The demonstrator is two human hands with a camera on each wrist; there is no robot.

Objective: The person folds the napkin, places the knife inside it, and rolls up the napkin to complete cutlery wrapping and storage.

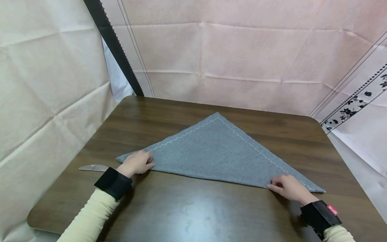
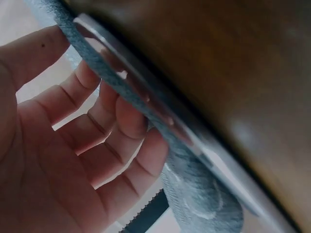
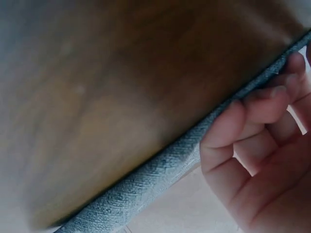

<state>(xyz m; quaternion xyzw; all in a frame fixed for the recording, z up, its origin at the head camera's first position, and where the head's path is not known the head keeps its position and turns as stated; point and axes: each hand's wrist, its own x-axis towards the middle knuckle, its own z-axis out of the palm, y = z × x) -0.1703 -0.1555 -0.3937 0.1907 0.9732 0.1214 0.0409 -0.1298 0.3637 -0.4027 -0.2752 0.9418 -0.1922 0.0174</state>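
A grey-blue cloth napkin (image 1: 208,154), folded to a triangle, lies on the wooden table with its peak pointing away from me. White wavy stitching follows its two slanted edges. Near the left corner, my left hand (image 1: 137,163) pinches the long front edge; thumb and curled fingertips meet the cloth (image 2: 109,77) in the left wrist view. A metal table knife (image 1: 93,167) pokes out left of that wrist, the remainder hidden behind my hand. My right hand (image 1: 288,187) pinches the same front edge near the right corner, its fingers curled against the fabric (image 3: 160,170).
The brown table (image 1: 193,208) has rounded corners and reaches toward me past the napkin. Creased pale sheets (image 1: 242,53) hang behind it and at the left. A patterned border (image 1: 350,107) runs down at the right.
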